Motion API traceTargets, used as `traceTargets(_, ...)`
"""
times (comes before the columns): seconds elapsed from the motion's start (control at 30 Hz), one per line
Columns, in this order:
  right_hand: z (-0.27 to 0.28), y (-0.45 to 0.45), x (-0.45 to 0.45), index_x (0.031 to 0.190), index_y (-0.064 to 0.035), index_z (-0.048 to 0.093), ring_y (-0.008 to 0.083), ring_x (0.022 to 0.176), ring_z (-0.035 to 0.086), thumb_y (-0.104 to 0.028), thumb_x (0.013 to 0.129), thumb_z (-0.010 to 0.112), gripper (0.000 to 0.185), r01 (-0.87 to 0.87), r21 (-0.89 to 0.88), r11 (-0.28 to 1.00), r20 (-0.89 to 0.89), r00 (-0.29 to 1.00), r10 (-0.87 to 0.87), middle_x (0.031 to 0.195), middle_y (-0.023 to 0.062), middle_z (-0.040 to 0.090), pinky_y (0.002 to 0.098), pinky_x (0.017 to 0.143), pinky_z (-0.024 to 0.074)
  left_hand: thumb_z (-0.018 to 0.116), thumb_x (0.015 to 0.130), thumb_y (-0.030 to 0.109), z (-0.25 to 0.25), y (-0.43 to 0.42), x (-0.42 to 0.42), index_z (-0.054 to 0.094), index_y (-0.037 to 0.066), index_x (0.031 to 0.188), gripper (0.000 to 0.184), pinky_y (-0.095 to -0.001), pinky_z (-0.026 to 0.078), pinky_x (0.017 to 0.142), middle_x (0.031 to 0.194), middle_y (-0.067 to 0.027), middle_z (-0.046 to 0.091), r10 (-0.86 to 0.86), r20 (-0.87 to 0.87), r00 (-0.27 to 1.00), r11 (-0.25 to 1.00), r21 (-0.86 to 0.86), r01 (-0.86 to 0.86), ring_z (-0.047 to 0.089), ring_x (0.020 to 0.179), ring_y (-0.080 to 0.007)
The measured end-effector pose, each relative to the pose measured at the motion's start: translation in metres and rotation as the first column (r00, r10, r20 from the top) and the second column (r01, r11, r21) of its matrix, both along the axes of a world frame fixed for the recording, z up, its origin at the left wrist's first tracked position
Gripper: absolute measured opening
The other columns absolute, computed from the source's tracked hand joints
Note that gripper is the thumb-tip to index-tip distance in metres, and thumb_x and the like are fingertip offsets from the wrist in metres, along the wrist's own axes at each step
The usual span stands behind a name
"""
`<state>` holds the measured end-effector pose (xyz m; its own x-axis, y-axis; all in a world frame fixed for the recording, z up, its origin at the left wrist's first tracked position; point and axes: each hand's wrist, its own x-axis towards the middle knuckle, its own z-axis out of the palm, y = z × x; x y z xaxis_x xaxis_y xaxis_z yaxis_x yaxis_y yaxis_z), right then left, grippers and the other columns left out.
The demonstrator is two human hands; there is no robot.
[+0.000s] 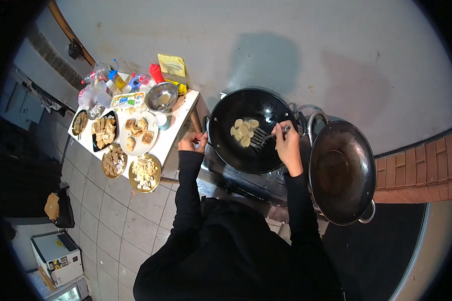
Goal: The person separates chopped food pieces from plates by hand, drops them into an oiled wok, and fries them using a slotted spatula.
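A black wok point(236, 159) sits on the stove in front of me, with pale round slices point(243, 131) gathered near its middle. My right hand point(288, 147) is closed around the handle of a slotted spatula point(259, 137), whose slotted head touches the wok floor just right of the slices. At the wok's left side my left hand point(193, 142) has its fingers closed on the wok's side handle point(205, 125). A bit of red shows at those fingers, too small to make out.
A second, browned wok point(331, 200) leans at the right beside a brick edge point(417, 170). On the left, a white table point(178, 120) bears a plate of browned pieces point(148, 135), bowls of cut food point(144, 186), a metal bowl point(161, 108) and bottles.
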<state>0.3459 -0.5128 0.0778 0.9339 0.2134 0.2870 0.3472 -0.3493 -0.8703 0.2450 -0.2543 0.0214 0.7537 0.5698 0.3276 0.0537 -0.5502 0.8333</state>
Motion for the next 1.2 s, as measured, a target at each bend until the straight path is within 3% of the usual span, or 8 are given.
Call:
traceTargets(0.23,0.057,-0.013,-0.015,0.086,-0.0002,0.051,0.0282,0.057,0.059,-0.009,0.090,0.056,0.011,-0.096,-0.125,0.988,-0.050,0.995,0.090,0.064,0.0156,0.055,0.0365,0.051,0.0412,0.074,0.076,0.023,0.000,0.001,0.000,0.068,0.000,0.077,0.023,-0.0296,0.047,0.058,0.064,-0.0088,0.061,-0.001,-0.014,1.000,1.000,-0.014,0.001,0.058,0.058,-0.0171)
traceTargets(0.43,0.060,-0.015,-0.004,0.083,0.0002,0.050,0.0373,0.061,0.056,-0.010,0.088,0.058,0.014,0.017,-0.357,0.934,0.201,0.978,0.059,0.061,0.0189,0.053,0.0413,0.053,0.0389,0.074,0.077,0.024,-0.001,0.000,0.001,0.068,0.000,0.076,0.025,-0.0297,0.047,0.058,0.064,-0.0089,0.062,0.000,0.001,1.000,1.000,-0.022,0.000,0.059,0.058,-0.0170)
traceTargets(0.53,0.038,-0.002,0.002,0.082,0.0015,0.049,0.0316,0.055,0.059,-0.010,0.089,0.057,0.016,-0.058,-0.069,0.996,-0.099,0.994,0.051,0.062,0.0161,0.057,0.0390,0.051,0.0412,0.074,0.077,0.024,-0.003,-0.001,0.000,0.068,0.000,0.075,0.025,-0.0299,0.047,0.057,0.063,-0.0091,0.061,-0.003,0.013,1.000,1.000,-0.028,0.003,0.058,0.057,-0.0171)
traceTargets(0.73,0.057,-0.004,0.000,0.082,0.0008,0.049,0.0354,0.055,0.057,-0.009,0.089,0.056,0.014,0.033,-0.192,0.981,0.206,0.978,0.008,0.061,0.0169,0.055,0.0372,0.052,0.0419,0.074,0.076,0.024,0.000,-0.001,0.000,0.068,0.001,0.076,0.024,-0.0300,0.046,0.056,0.062,-0.0099,0.061,0.002,0.001,1.000,1.000,-0.019,-0.002,0.057,0.056,-0.0174)
traceTargets(0.87,0.040,-0.002,0.004,0.081,0.0007,0.050,0.0345,0.056,0.058,-0.009,0.089,0.056,0.014,0.009,-0.307,0.952,0.104,0.994,0.024,0.061,0.0166,0.055,0.0373,0.053,0.0426,0.074,0.076,0.025,0.001,-0.001,-0.001,0.068,0.001,0.076,0.025,-0.0301,0.046,0.057,0.063,-0.0097,0.061,0.002,0.010,1.000,1.000,-0.018,-0.002,0.058,0.057,-0.0175)
traceTargets(0.93,0.038,0.006,0.002,0.081,0.0008,0.050,0.0303,0.054,0.059,-0.008,0.089,0.056,0.014,-0.042,-0.001,0.999,-0.109,0.993,0.042,0.061,0.0145,0.057,0.0357,0.053,0.0428,0.074,0.076,0.025,-0.001,0.000,0.000,0.068,0.001,0.076,0.025,-0.0302,0.047,0.057,0.063,-0.0096,0.061,0.002,0.002,1.000,1.000,-0.023,-0.002,0.059,0.057,-0.0176)
traceTargets(1.03,0.042,0.004,0.008,0.081,0.0009,0.050,0.0275,0.054,0.060,-0.009,0.090,0.055,0.014,0.000,-0.030,1.000,0.126,0.992,0.004,0.062,0.0125,0.058,0.0349,0.053,0.0431,0.074,0.076,0.026,-0.003,0.001,0.000,0.068,0.001,0.077,0.026,-0.0305,0.047,0.058,0.063,-0.0094,0.062,0.007,-0.002,1.000,1.000,-0.002,-0.007,0.059,0.058,-0.0178)
traceTargets(1.2,0.051,-0.004,0.010,0.080,0.0004,0.051,0.0302,0.054,0.059,-0.009,0.089,0.055,0.014,0.032,-0.185,0.982,0.095,0.995,-0.014,0.060,0.0156,0.055,0.0367,0.052,0.0425,0.074,0.075,0.025,-0.002,0.001,0.000,0.069,0.001,0.076,0.025,-0.0303,0.047,0.058,0.064,-0.0092,0.062,0.012,-0.017,1.000,1.000,0.002,-0.012,0.060,0.058,-0.0180)
